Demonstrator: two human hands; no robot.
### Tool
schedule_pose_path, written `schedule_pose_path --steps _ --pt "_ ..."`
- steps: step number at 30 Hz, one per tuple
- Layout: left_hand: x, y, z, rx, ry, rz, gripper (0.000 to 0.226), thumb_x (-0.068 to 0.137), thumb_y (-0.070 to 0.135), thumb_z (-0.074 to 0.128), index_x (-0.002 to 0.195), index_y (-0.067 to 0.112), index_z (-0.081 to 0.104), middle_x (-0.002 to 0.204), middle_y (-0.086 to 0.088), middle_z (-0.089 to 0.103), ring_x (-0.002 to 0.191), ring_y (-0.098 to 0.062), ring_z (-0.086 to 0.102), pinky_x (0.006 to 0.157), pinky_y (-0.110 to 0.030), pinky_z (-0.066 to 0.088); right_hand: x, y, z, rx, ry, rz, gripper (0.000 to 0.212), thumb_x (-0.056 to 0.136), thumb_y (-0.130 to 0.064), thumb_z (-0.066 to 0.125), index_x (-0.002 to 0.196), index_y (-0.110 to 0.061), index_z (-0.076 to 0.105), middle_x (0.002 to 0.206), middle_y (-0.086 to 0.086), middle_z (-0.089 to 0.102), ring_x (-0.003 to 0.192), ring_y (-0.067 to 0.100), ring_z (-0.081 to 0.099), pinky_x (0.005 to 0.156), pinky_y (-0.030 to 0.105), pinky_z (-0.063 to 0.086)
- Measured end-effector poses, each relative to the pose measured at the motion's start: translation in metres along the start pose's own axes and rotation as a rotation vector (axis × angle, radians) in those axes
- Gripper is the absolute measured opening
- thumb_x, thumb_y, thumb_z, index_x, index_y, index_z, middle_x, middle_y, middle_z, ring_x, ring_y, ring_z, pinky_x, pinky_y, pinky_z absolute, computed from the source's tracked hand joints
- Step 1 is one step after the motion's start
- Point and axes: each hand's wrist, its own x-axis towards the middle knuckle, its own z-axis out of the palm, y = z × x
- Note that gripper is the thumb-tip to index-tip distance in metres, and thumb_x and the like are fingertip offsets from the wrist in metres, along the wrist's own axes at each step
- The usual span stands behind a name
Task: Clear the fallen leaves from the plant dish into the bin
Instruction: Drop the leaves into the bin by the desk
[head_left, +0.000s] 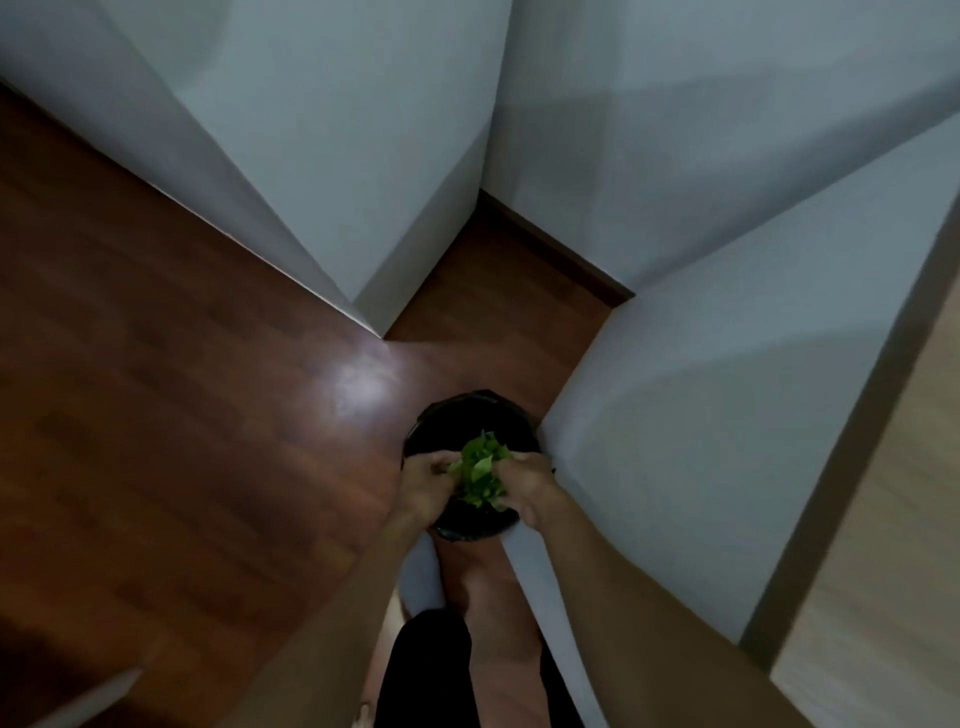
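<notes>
We are holding both hands over the bin (470, 421): left hand (423, 486) and right hand (524, 486) fingers are clenching the leaves (480, 470) between them. Bin mouth is lying directly below the fingers; releasing low and centred should be limiting spill onto the floor (182, 389).

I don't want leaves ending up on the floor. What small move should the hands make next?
Probably part the hands and let go: the left hand and right hand hold the green leaves between them right above the black-lined bin, so they should drop inside.
</notes>
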Motion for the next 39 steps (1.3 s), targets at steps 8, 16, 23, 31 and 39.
schedule_pose_path --steps 8,16,23,31,39 --pt "0.054 -0.033 0.014 -0.145 -0.079 -0.138 0.024 0.096 -0.001 0.047 0.115 0.002 0.062 0.106 -0.013 0.065 0.095 -0.023 0.062 0.077 -0.020 0.056 0.061 0.002 -0.002 -0.082 -0.009 0.046 0.036 0.092 -0.012 0.053 0.126 -0.009 0.062 0.114 0.013 0.068 0.100 0.028 0.066 0.088 0.039 0.059" --pt "0.060 -0.036 0.034 -0.166 -0.059 -0.264 0.035 0.099 0.002 0.038 0.131 0.003 0.053 0.125 -0.015 0.057 0.108 -0.022 0.052 0.088 -0.025 0.041 0.059 -0.004 -0.005 -0.133 -0.004 0.053 0.040 0.101 -0.015 0.044 0.141 -0.013 0.048 0.138 0.012 0.054 0.117 0.027 0.056 0.102 0.038 0.047" --pt "0.060 -0.041 0.015 -0.084 -0.077 -0.273 0.043 0.099 0.019 0.041 0.142 0.016 0.043 0.133 0.003 0.045 0.126 -0.021 0.043 0.105 -0.029 0.034 0.046 -0.009 -0.005 -0.271 -0.038 0.064 0.045 0.103 -0.013 0.035 0.148 -0.009 0.037 0.149 0.015 0.042 0.132 0.034 0.045 0.107 0.039 0.040" --pt "0.038 -0.026 0.018 0.074 -0.178 -0.207 0.048 0.102 0.037 0.034 0.142 0.014 0.044 0.130 0.004 0.049 0.127 -0.026 0.049 0.110 -0.030 0.037 0.023 -0.012 -0.003 -0.309 0.003 0.040 0.045 0.103 -0.017 0.036 0.146 -0.004 0.038 0.143 0.016 0.048 0.125 0.032 0.050 0.101 0.038 0.045" --pt "0.030 -0.034 0.007 0.062 -0.092 -0.161 0.048 0.097 0.025 0.050 0.144 0.015 0.043 0.144 -0.007 0.047 0.133 -0.025 0.046 0.112 -0.032 0.037 0.012 -0.017 -0.005 -0.354 -0.008 0.053 0.043 0.105 -0.018 0.033 0.143 0.003 0.038 0.146 0.019 0.045 0.132 0.033 0.047 0.109 0.043 0.043"
